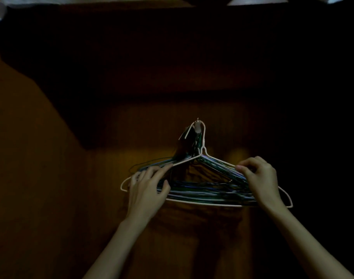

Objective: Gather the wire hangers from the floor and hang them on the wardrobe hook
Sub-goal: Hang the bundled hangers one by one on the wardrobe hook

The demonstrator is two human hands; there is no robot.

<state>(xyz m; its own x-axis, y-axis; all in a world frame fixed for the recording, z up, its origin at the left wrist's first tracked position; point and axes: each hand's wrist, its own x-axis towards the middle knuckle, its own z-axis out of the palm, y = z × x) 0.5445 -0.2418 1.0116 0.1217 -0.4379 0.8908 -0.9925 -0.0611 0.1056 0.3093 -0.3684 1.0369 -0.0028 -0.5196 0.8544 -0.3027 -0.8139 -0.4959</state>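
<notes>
The bundle of thin white, blue and green wire hangers (207, 190) hangs by its necks from the small metal wardrobe hook (197, 124) on the brown wooden panel (71, 198). The left hand (147, 189) and right hand (259, 178) each pinch a sloping shoulder. I would square the springy, slippery wires evenly before letting go, lest they tangle.

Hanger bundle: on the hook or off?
On. The hanger bundle has its necks looped over the wardrobe hook.
</notes>
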